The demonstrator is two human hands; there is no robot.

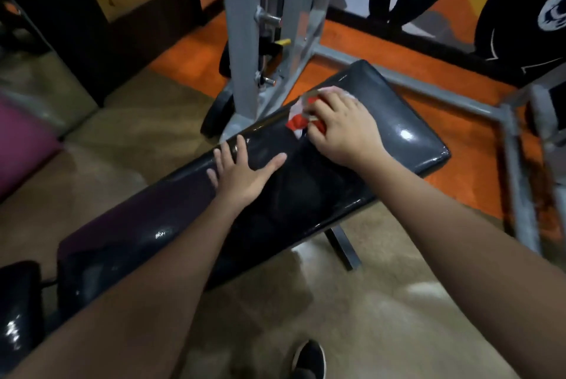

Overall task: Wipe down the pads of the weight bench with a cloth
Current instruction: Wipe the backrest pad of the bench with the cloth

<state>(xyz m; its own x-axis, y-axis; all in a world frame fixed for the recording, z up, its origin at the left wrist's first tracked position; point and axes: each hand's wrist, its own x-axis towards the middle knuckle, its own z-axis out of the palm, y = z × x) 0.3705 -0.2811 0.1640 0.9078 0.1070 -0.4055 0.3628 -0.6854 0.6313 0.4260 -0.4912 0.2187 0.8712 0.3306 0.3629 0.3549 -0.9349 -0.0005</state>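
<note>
The long black pad (171,225) of the weight bench is lying diagonally across the view, glossy and catching the light, with the grey steel frame (242,41) standing behind it and a smaller black pad (18,311) sitting at the lower left edge. The right hand (343,130) is pressing a red and white cloth (298,121) onto the far end of the long pad, its fingers (324,109) curling down over the bunched fabric and gripping it. The left hand (242,173) is lying flat and released on the pad's middle, holding nothing, seemingly bracing. To wipe well, the right hand is probably best keeping the cloth flattened under the palm, working in overlapping strokes from the far end toward the near end, reaching the rolled edges and seams, with the left hand moving clear of each wiped stretch; the small pad looks not yet wiped
</note>
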